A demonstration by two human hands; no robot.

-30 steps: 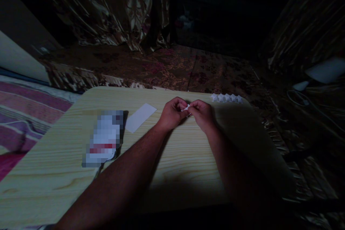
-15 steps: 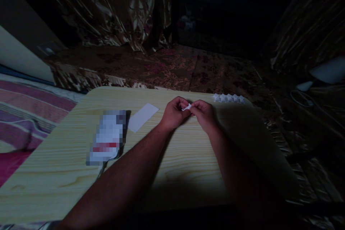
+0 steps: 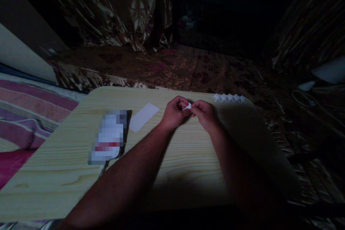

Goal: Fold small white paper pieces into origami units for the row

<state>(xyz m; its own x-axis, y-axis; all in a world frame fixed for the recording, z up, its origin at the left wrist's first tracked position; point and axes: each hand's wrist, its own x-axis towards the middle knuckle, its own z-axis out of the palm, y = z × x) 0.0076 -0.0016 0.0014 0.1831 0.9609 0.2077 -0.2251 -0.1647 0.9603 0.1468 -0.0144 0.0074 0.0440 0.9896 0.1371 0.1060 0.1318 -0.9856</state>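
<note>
Near the far middle of the wooden table, a small folded piece of white paper is pinched between both hands. My left hand is closed on its left side, thumb and fingers curled. At its right edge, the fingertips of my right hand press together on it. Fingers cover most of the paper, so its exact shape is hidden. Several white folded paper stars sit in a row by the far right edge. A white paper sheet or stack lies left of my left hand.
A blurred-out phone-like object with a cable lies on the left of the table. Striped bedding borders the table's left side. Beyond the far edge is a patterned cloth; a pale lamp stands at the right.
Both hands stay at nearly the same spot, still pinching the white paper, with only slight finger movement. The whole view has shifted a little.
</note>
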